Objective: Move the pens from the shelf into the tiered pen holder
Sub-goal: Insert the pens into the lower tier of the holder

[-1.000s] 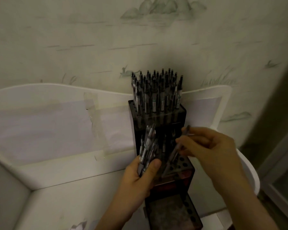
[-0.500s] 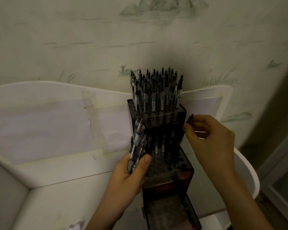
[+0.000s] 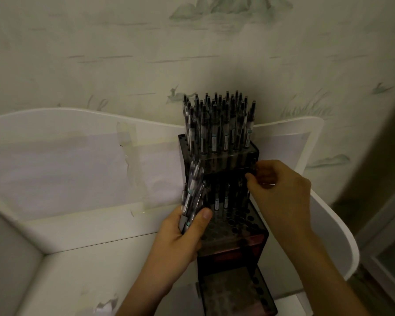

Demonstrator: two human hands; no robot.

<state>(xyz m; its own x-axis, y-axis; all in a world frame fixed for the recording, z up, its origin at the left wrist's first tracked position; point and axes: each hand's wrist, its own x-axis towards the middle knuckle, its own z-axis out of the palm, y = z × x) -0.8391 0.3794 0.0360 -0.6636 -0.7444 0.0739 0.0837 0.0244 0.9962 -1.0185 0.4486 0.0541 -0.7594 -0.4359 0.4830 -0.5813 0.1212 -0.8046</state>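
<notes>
Pale wallpaper [image 3: 123, 53] printed with faint green hills and grass is seen behind a white shelf [image 3: 82, 226] with a curved back panel, on which taped sheets of paper [image 3: 62, 176] are fixed. Head view: a dark tiered pen holder [image 3: 235, 233] is set upright on the shelf against the back panel. Its top tier is packed with upright pens [image 3: 217, 124]; a few more pens [image 3: 221, 199] are stood in the rear holes of the middle tier, and the front holes are shown vacant. A bundle of pens [image 3: 192, 197] is gripped by the left hand [image 3: 183, 233], just beside the holder's left wall, thumb across the barrels. The right hand [image 3: 281, 197] is held over the middle tier, its fingertips [image 3: 251, 179] pinched on a single pen [image 3: 254, 166], largely hidden and blurred.
</notes>
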